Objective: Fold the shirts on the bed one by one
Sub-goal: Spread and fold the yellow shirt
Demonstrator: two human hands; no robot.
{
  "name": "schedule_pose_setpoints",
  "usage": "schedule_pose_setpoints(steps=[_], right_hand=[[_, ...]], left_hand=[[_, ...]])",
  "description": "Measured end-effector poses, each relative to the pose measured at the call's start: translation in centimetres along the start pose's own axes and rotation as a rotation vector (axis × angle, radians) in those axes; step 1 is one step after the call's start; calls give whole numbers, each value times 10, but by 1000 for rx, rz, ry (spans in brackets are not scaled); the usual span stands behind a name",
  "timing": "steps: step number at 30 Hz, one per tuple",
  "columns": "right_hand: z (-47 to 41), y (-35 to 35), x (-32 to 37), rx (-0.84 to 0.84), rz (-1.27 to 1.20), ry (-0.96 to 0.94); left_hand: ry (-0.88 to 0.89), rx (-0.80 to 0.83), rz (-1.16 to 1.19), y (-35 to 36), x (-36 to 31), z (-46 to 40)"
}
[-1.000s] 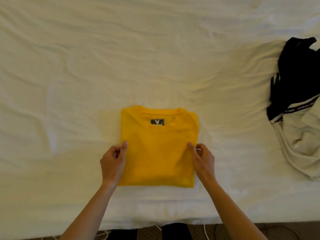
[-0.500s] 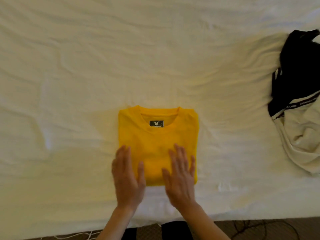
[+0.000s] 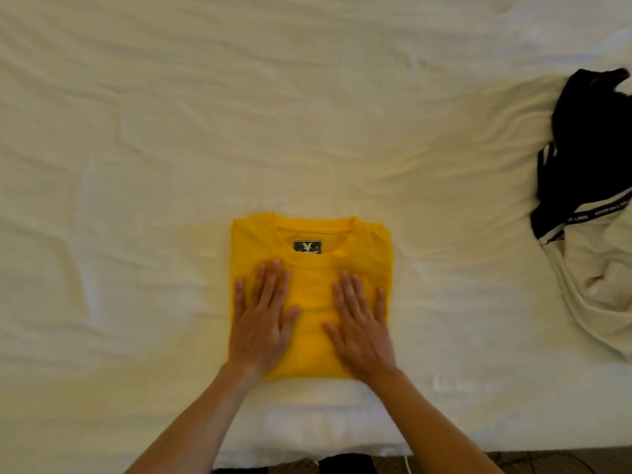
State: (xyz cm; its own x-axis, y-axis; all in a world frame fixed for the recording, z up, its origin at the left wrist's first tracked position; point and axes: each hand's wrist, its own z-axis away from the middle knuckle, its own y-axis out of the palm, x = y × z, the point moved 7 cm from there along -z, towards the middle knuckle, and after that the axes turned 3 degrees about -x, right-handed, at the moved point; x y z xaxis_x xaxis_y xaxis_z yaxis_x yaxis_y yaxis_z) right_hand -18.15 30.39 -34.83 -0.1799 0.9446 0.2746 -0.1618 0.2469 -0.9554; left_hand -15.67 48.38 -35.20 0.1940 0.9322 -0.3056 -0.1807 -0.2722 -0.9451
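Observation:
A yellow shirt (image 3: 312,289) lies folded into a neat rectangle near the front edge of the bed, collar away from me, a dark neck label (image 3: 307,247) showing. My left hand (image 3: 262,319) lies flat on its left half, fingers straight and spread. My right hand (image 3: 359,323) lies flat on its right half in the same way. Both palms press the fabric. At the right edge, a black shirt (image 3: 584,145) and a cream shirt (image 3: 602,285) lie crumpled together.
The white bed sheet (image 3: 239,114) is wrinkled and stretches across the whole view. The bed's front edge (image 3: 342,443) runs along the bottom, with dark floor and a white cable (image 3: 407,463) just below it.
My hands left the shirt's side edges, moved onto its top and slid forward toward the collar, now lying flat. The shirt has stayed in place.

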Motion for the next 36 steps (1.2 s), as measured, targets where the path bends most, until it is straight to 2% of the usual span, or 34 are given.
schedule_pose_setpoints(steps=[2,4,5,7,9,12,14,17,20,25,29,32,36], right_hand=[[-9,-4,-51,7,5,321],[-6,-19,-88,-54,-112,673],[-4,-27,-90,-131,-186,754],[1,-34,-71,-254,-385,783],[11,-29,-54,-231,-622,860],[18,-22,-58,-129,-817,1024],[12,-20,-65,-44,-870,1041],[4,-9,-69,122,-1023,1029],[4,2,-65,183,-1162,971],[2,6,-56,14,-984,855],[-8,-24,-50,-75,-928,802],[-26,-80,-50,-130,-872,740],[-74,-211,-49,-217,-853,637]], left_hand=[[-250,-9,-32,-4,45,-17],[-540,-76,72,-20,81,-24],[-600,-141,150,-27,85,-24],[-637,-263,319,-33,73,-18],[-707,-244,484,-30,62,-3],[-788,-178,622,-28,61,13],[-836,-87,698,-25,62,12],[-939,48,985,-8,60,6],[-981,126,1118,5,62,6],[-918,244,1147,4,62,6],[-858,235,1145,-24,52,-7],[-810,166,1124,-76,37,-26],[-663,69,1103,-202,-5,-74]])
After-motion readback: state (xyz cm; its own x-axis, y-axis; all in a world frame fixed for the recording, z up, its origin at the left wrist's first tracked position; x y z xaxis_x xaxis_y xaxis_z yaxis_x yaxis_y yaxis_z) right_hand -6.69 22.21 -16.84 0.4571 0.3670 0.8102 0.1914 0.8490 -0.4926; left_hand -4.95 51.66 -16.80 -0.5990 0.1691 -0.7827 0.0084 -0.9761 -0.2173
